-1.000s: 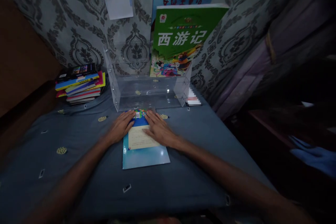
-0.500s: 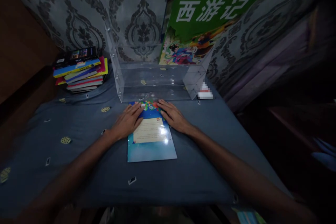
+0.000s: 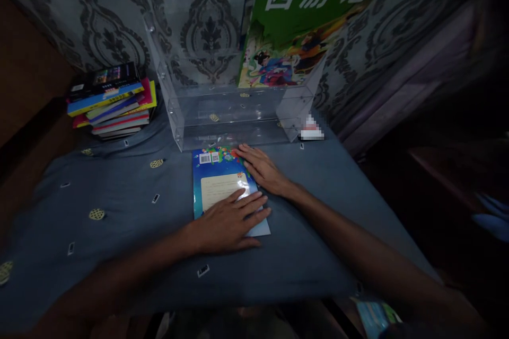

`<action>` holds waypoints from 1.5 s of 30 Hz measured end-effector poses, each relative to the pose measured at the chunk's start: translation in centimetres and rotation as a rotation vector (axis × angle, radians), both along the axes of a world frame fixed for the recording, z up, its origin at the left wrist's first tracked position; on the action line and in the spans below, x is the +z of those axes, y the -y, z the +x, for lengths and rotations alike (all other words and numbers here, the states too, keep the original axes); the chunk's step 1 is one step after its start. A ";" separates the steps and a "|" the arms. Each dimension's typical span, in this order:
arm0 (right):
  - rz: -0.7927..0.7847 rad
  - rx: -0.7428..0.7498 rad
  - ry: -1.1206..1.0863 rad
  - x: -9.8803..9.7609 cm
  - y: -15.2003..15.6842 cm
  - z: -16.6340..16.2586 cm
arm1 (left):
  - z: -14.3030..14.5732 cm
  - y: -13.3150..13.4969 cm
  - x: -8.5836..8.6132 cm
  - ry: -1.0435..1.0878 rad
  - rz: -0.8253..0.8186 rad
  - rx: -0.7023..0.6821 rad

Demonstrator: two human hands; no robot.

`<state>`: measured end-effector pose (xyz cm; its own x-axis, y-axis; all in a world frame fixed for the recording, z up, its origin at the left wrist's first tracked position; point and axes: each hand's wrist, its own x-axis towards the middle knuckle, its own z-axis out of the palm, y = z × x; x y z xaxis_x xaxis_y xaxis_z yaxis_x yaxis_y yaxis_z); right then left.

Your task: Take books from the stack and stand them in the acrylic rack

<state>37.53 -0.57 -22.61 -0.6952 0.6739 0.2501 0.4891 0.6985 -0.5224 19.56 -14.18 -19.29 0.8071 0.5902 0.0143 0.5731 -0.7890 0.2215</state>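
Got a thin glossy blue paperback (image 3: 218,177) lying flat, back cover up, on grey-blue patterned tablecloth (image 3: 119,180), right in front of clear acrylic shelf rack (image 3: 234,119). Left hand (image 3: 233,221) spread open, palm down on its near end, gripping nothing. Same w/ right hand (image 3: 263,170): flat n loose on far right edge. Also seeing big green picture book (image 3: 306,21) upright in rack, messy stack of colourful books (image 3: 111,103) off left.

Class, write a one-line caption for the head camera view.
Left hand and right hand rest on a blue book on a cloth-covered table before a clear rack holding a green book.
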 end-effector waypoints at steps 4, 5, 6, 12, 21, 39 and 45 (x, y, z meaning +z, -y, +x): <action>0.025 -0.017 0.028 0.1 0.1 -0.2 | -0.1 0.0 0.2 0.007 0.003 0.006; 0.032 -0.019 0.036 0.1 0.1 -0.3 | 0.0 0.1 0.2 0.016 0.002 0.005; 0.038 -0.022 0.044 0.1 0.2 -0.4 | 0.0 0.2 0.3 0.025 0.001 0.003; 0.083 -0.049 0.062 0.2 1.2 -0.4 | 0.1 1.7 0.5 0.082 -0.032 -0.042; 0.190 -0.080 0.098 1.3 5.3 1.2 | -0.1 4.7 1.3 0.100 -0.022 -0.131; 0.232 -0.074 0.090 0.3 7.3 2.3 | -1.4 6.8 0.9 0.075 0.171 -0.115; 0.185 -0.060 0.069 0.3 8.1 3.4 | -1.3 7.0 1.0 0.064 0.199 -0.121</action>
<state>40.92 -8.67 -22.28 -0.6754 0.6614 0.3262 0.5628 0.7481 -0.3516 18.24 -21.17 -18.26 0.8656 0.4695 0.1742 0.4613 -0.8829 0.0875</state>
